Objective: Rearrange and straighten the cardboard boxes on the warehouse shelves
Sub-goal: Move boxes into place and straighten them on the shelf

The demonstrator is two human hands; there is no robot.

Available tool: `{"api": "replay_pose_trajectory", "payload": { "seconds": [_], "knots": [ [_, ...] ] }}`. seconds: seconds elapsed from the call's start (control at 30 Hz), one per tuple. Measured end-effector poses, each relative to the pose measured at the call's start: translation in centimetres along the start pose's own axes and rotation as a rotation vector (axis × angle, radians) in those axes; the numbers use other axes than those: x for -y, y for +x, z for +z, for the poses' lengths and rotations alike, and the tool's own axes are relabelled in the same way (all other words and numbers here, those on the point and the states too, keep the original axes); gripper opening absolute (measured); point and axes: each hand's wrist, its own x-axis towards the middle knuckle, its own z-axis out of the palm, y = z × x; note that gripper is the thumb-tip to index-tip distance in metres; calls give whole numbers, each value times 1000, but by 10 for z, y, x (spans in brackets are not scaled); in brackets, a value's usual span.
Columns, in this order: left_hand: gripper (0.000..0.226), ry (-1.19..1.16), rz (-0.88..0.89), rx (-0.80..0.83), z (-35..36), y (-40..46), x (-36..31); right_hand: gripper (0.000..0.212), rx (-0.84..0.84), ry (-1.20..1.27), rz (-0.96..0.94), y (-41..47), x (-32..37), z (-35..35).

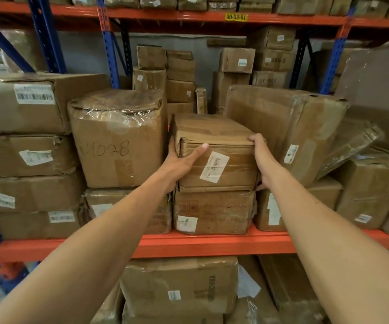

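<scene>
On the middle shelf (212,242), left hand (181,163) and right hand (262,157), fingers spread, clamp the small labelled box (214,157) from both sides, apparently to square it on its stack.

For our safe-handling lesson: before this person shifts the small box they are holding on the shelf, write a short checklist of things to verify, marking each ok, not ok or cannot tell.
1. Both hands on the small box: ok; left hand on its left front corner, right hand on its right side.
2. Box resting on support: ok; it sits on the lower box.
3. Room at its left: not ok; the box marked 1028 stands close against the left hand.
4. Neighbour at right stable: not ok; the large wrapped box is tilted, leaning.
5. Grip under the box: cannot tell; fingertips hidden.
6. Space behind: cannot tell.
</scene>
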Motion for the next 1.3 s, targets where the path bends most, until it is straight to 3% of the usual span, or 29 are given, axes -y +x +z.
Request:
{"api": "replay_pose_trajectory", "payload": {
  "seconds": [0.3,0.5,0.7,0.8,0.9,1.07,1.3],
  "knots": [
    [134,70,104,-89,14,-3,-54,71,-96,284,40,-7,11,8],
    [123,549,300,-134,24,7,-148,67,-62,609,288,-31,14,25],
    [112,1066,419,-86,26,18,-177,75,39,1038,439,-48,-19,85],
    [109,1323,447,-8,37,24,-180,89,102,1167,535,-58,-36,124],
    [99,1487,468,-63,51,28,-162,95,100,1157,544,-51,-44,130],
    [95,1557,534,-148,61,32,-140,95,151,947,484,-34,-55,112],
    [102,1467,376,-207,46,36,-139,96,213,442,344,-22,-63,104]
  ]
}}
